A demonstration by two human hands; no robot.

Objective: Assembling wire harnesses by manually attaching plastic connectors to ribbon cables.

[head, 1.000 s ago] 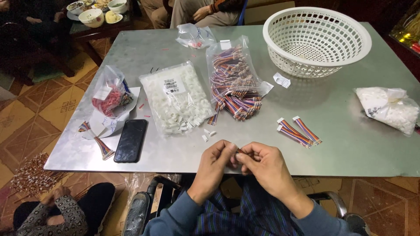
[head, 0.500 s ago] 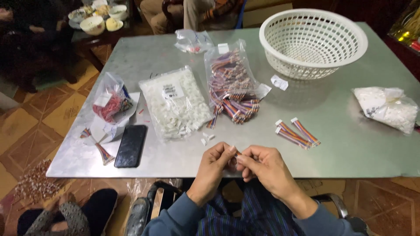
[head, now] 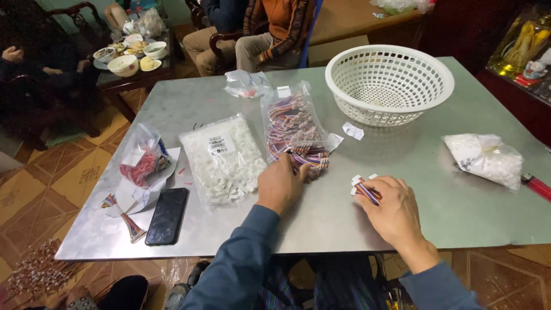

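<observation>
Fingers of my left hand [head: 279, 185] curl into the open mouth of the clear bag of striped wire leads [head: 294, 133], closing on the bundle there, though whether they already pinch one lead I cannot tell. My right hand [head: 390, 209] rests on the metal table [head: 436, 195], fingers closed over a small pile of finished leads with white plugs [head: 363, 186]. Going down in size: the white basket [head: 390, 83] stands well beyond, the bag of white connector housings [head: 222, 158] lies just left of my left hand, the black phone [head: 167, 215] nearer the edge. I judge this the fetching step; next calls for teasing a single lead free without dragging the rest.
</observation>
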